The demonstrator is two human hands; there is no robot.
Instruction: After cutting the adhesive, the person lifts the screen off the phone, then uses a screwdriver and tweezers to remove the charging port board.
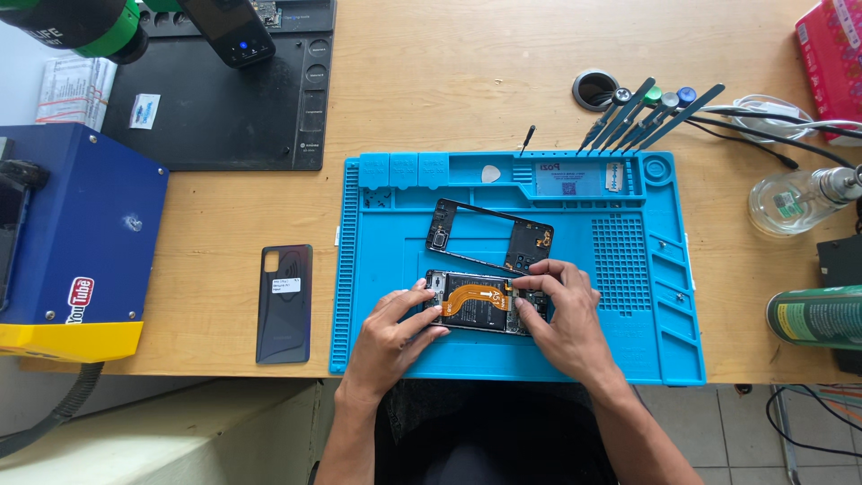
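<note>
Where the blue work mat (pixel 664 296) meets the near edge of the wooden tabletop (pixel 467 81), an opened phone (pixel 474 304) is held flat between two hands. The left hand (pixel 391 337) is pressed against the phone's left end, thumb and fingers gripping its edge, while the right hand (pixel 561 319) is laid over the right end with fingertips pinched down onto the exposed inner parts; whether anything small is held there cannot be told. An orange flex cable (pixel 476 295) is seen running across the phone's open back. Just beyond it on the mat, a black plastic frame (pixel 489 235) is set at a slight tilt, apart from the phone. To the left, off the mat, a dark back cover (pixel 285 303) is laid flat near the tabletop's near edge. At the mat's far edge, a white pick (pixel 491 174) is kept in a tray, and a row of screwdrivers (pixel 651 112) is spread beyond the mat's far right corner.
</note>
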